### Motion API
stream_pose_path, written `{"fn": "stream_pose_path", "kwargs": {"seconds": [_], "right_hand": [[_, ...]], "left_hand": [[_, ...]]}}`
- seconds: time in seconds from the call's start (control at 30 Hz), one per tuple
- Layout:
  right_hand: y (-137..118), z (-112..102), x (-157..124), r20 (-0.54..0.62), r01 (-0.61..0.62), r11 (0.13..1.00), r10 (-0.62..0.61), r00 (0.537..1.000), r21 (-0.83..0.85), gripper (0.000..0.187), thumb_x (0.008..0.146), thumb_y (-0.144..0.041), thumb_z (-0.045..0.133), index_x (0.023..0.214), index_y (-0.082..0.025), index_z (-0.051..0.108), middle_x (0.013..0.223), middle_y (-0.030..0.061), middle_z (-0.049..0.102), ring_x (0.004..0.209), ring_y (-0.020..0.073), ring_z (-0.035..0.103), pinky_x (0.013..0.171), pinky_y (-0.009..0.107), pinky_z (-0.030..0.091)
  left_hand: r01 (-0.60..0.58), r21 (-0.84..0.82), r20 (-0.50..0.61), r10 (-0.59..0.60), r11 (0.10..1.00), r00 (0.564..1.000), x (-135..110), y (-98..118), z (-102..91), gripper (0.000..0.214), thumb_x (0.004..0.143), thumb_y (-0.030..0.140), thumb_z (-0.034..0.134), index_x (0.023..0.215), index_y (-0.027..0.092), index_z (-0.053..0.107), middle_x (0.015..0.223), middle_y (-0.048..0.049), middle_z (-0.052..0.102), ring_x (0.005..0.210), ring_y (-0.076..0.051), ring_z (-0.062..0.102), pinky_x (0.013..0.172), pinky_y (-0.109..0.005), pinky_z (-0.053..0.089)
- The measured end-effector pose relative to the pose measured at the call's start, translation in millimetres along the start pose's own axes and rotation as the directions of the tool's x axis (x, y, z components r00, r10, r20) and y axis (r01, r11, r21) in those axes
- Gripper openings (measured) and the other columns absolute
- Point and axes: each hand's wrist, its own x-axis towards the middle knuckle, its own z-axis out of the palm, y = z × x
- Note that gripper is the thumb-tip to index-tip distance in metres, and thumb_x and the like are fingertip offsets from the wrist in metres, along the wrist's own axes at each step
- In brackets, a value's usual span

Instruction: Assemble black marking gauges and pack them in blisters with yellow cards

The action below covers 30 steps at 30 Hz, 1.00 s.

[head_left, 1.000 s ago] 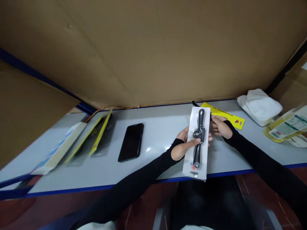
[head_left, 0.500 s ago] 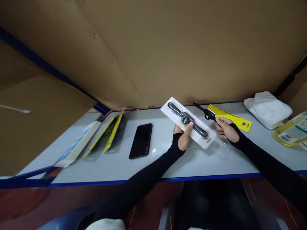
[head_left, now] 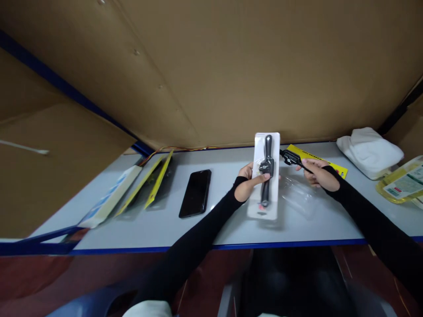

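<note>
My left hand grips a white blister card that carries a grey metal tool; the card stands lengthwise above the table. My right hand is closed on a black tool that lies over a yellow card. A clear plastic blister shell lies on the table between the two hands. Both arms wear black sleeves.
A black phone lies flat left of my hands. Yellow and white packages sit at the far left of the grey table. A white cloth and a yellowish packet rest at the right. Cardboard walls rise behind.
My left hand turned the white card from upright to slanted left and back to upright. My right hand stayed closed on the black tool. A clear shell came into sight on the table.
</note>
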Motion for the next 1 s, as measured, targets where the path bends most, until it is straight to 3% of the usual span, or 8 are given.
{"fn": "stream_pose_path", "kwargs": {"seconds": [0.13,0.27,0.4,0.63,0.77,1.0], "right_hand": [[-15,-35,-5,0.102,-0.036,0.980,0.057,0.993,-0.198,0.056,0.090,-0.067,0.069,0.098,-0.012,0.078,0.046,-0.0107,0.030,0.036,0.0067,0.023,0.034,0.022,0.024],[-26,-47,-13,0.214,-0.037,0.934,0.120,0.970,-0.356,0.056,0.087,-0.066,0.071,0.091,-0.012,0.082,0.042,-0.0091,0.033,0.033,0.0060,0.025,0.034,0.023,0.021],[-27,-43,-17,0.300,-0.023,0.912,0.158,0.941,-0.409,0.059,0.089,-0.069,0.068,0.091,-0.012,0.084,0.044,-0.0092,0.032,0.034,0.0057,0.026,0.036,0.023,0.020],[-27,-43,-16,0.300,-0.029,0.914,0.162,0.940,-0.404,0.061,0.084,-0.072,0.069,0.088,-0.013,0.084,0.043,-0.0092,0.031,0.034,0.0061,0.024,0.037,0.024,0.019],[-27,-42,-14,0.297,-0.044,0.901,0.188,0.936,-0.431,0.062,0.085,-0.073,0.067,0.091,-0.014,0.084,0.043,-0.0096,0.031,0.035,0.0060,0.024,0.037,0.023,0.020],[-24,-36,-14,0.312,-0.066,0.892,0.225,0.923,-0.448,0.063,0.089,-0.073,0.063,0.095,-0.013,0.081,0.040,-0.0080,0.039,0.033,0.0073,0.031,0.039,0.026,0.026]], "left_hand": [[0.133,0.131,0.247,-0.163,0.982,0.955,-3,29,-26.8,0.054,0.060,0.039,0.098,0.103,0.014,0.077,0.089,-0.0142,0.081,0.079,-0.036,0.080,0.068,-0.039,0.065],[0.161,0.272,0.359,-0.255,0.949,0.898,-7,32,-47.4,0.052,0.066,0.036,0.093,0.109,0.012,0.079,0.088,-0.0165,0.081,0.073,-0.031,0.079,0.062,-0.032,0.061],[0.129,0.394,0.391,-0.293,0.910,0.872,-8,22,-55.8,0.049,0.068,0.043,0.091,0.106,0.014,0.080,0.089,-0.0147,0.081,0.074,-0.028,0.078,0.062,-0.030,0.060],[0.062,0.437,0.379,-0.246,0.897,0.892,-10,18,-56.5,0.059,0.066,0.055,0.091,0.106,0.014,0.080,0.085,-0.0136,0.079,0.070,-0.027,0.075,0.059,-0.029,0.058],[0.040,0.440,0.407,-0.239,0.897,0.881,-10,29,-57.7,0.055,0.068,0.050,0.092,0.106,0.012,0.080,0.086,-0.0124,0.079,0.069,-0.024,0.074,0.060,-0.026,0.057],[0.125,0.392,0.426,-0.300,0.912,0.854,-9,48,-67.2,0.053,0.077,0.035,0.092,0.119,0.007,0.074,0.091,-0.0173,0.081,0.081,-0.025,0.078,0.072,-0.026,0.060]]}}
